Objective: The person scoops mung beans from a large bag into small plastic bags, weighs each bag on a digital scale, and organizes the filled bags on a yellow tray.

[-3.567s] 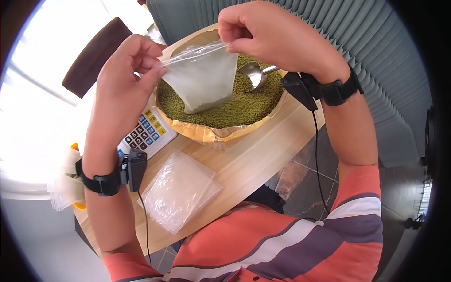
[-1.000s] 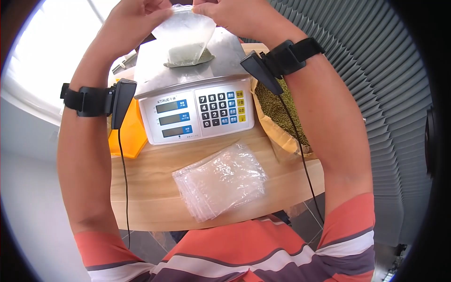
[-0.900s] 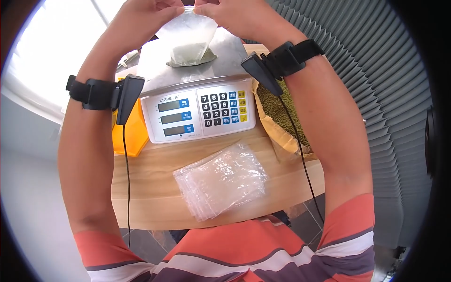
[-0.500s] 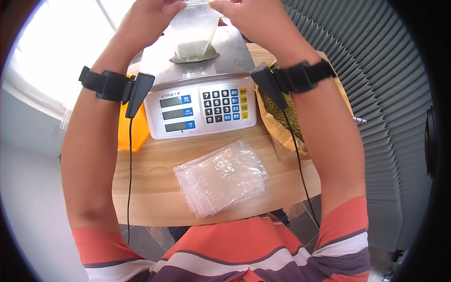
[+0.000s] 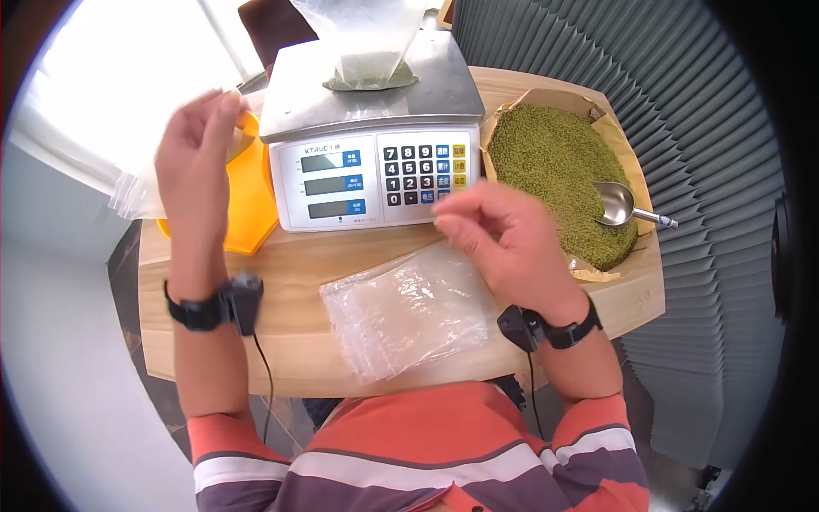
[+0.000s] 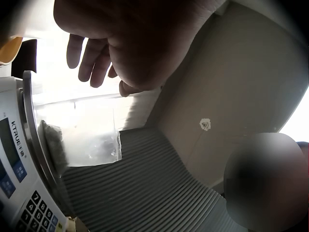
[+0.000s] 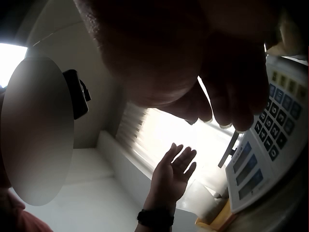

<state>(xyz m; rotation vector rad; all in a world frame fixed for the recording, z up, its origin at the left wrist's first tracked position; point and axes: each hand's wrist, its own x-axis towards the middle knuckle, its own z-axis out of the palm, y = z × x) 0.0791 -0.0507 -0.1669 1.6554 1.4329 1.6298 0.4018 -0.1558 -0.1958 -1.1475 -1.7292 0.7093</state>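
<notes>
A clear zip bag [image 5: 363, 34] with green beans at its bottom stands upright on the metal pan of a white digital scale [image 5: 375, 212]. Neither hand touches it. My left hand [image 5: 198, 162] is raised to the left of the scale, above an orange-yellow item, its fingers loose and holding nothing. In front of the scale's keypad, my right hand [image 5: 512, 243] hovers with loosely bent fingers and nothing between them. The left wrist view shows the same zip bag [image 6: 91, 135] from the side, beans at the pan end. Below the right hand lies a stack of flat clear bags [image 5: 409, 311].
At the right, an open paper sack [image 5: 640, 171] full of green mung beans [image 5: 554, 162] holds a metal scoop [image 5: 616, 205]. An orange-yellow plastic item [image 5: 252, 200] lies left of the scale. More clear bags [image 5: 139, 194] hang near the left edge. A grey pleated curtain [image 5: 682, 256] borders the right side.
Earlier both hands held the bag over the bean sack, then by its top on the scale. Now they have let go and drawn back toward the body, leaving it standing on the pan.
</notes>
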